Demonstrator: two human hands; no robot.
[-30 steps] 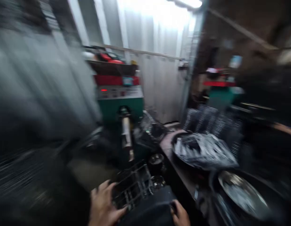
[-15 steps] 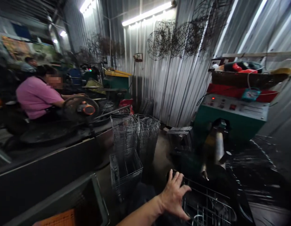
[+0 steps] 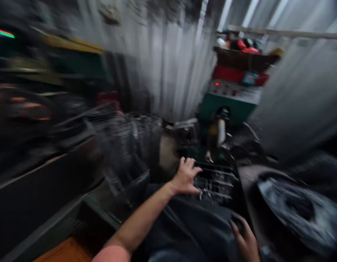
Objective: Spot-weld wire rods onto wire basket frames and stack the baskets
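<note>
My left hand is open, its fingers spread at the left edge of a wire basket; whether it touches the wire is unclear. At the lower right, my right hand is curled beside the dark cloth over my legs. Something small and dark shows between its thumb and fingers, too blurred to name. Beyond the basket stands a green machine with a pale rod-like part pointing down toward it.
Stacked wire baskets stand left of centre. A green crate with an orange piece inside is at the lower left. On the right lies a round dark tray with shiny wire pieces. Corrugated metal wall behind.
The view has swung right and down and is blurred. My right hand has come into view at the lower right. My left hand stays spread by the basket; the person in pink has left the view.
</note>
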